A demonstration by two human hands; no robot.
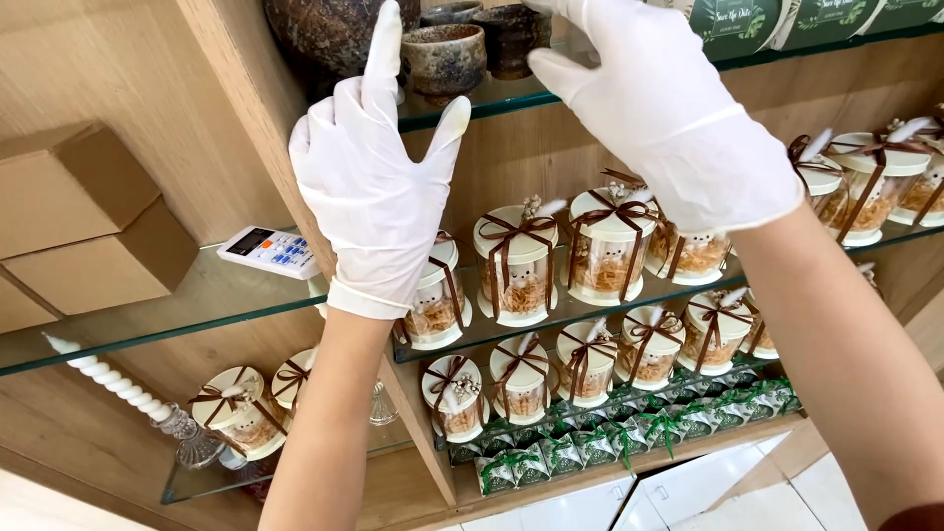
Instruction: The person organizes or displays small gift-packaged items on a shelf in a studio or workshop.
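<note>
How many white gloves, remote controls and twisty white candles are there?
White gloves: 2, on the left hand and the right hand
Remote control: 1
Twisted white candle: 1
Total: 4

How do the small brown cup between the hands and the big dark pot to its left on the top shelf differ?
The small brown cup is light brown with a dark rim band; the big dark pot is darker, rounder and much larger. The cup shows whole, the pot is cropped. Both look like rough ceramic.
</note>
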